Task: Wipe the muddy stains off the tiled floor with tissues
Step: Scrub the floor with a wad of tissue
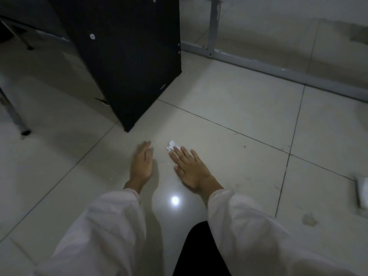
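The pale glossy tiled floor [229, 108] has dark grout lines, and wide bare tile lies to the right of the hands and toward the far grey metal frame rail [278, 70]. Just beyond the hands the lower corner of a black flat board panel [127, 62] comes down to the floor, so the room forward on the left is short. The right hand [191, 170] lies flat, palm down, with straight fingers a little spread; the fingertips press on a small crumpled white tissue [171, 146], which sits on the tile just past them. The left hand [141, 164] is near it, apart from the tissue, with fingers straight and close together, holding nothing; if it touches the floor I cannot tell. A brownish muddy stain [309, 219] is well apart at the right, near a white blurred packet [362, 193] at the edge.
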